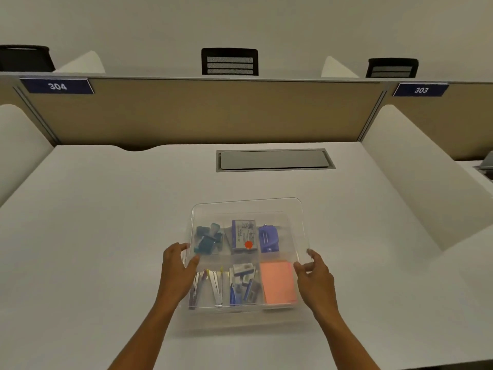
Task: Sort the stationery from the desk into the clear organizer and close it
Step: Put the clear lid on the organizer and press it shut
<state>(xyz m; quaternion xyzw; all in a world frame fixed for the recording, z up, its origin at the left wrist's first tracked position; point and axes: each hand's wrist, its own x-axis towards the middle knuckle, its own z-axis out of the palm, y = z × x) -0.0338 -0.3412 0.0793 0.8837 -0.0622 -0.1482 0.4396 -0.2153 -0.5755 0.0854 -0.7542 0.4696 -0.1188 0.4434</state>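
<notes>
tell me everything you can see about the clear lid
The lid is clear, thin plastic, rectangular with rounded corners. It is tilted over the organizer, far edge raised, not yet shut. The left hand grips its left edge, the right hand its right edge. The sorted stationery shows through it.

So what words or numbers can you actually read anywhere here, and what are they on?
"304": white digits on the blue sign, far partition, left side.
"303": white digits on the other blue sign, far partition, right side.
The small blue box with a red dot, inside the clear organizer, carries print too blurred to read.
Nothing else legible shows.
</notes>
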